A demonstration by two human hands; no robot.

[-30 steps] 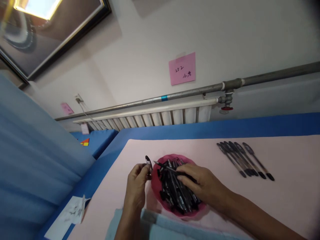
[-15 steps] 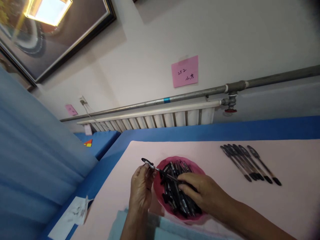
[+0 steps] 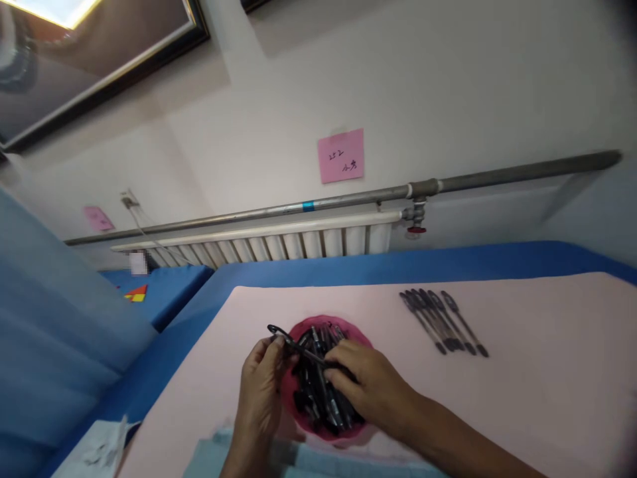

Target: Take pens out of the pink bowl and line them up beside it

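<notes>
Over the pink bowl (image 3: 332, 437), a black pen (image 3: 311, 356) is held aslant between both hands. My left hand (image 3: 263, 378) pinches its upper left end, where a looped black piece like a cap sticks out past the fingers. Its barrel runs down to the right into my right hand (image 3: 361, 378), whose thumb and fingers are closed around the lower end. Several loose black pen parts (image 3: 323, 392) fill the bowl beneath. To the right, several capped pens (image 3: 438, 322) lie side by side on the pink sheet.
Pink sheeting (image 3: 537, 372) covers the blue table (image 3: 472, 255). Light blue cloth (image 3: 209, 458) lies at the near edge, with white paper (image 3: 94, 451) at lower left. A blue curtain (image 3: 60, 345) hangs on the left. Behind are a radiator (image 3: 279, 245) and pipe (image 3: 358, 197).
The looped end and the barrel, earlier showing a pale tip between them, now form one continuous dark line. The view has shifted, so the scene sits further left.
</notes>
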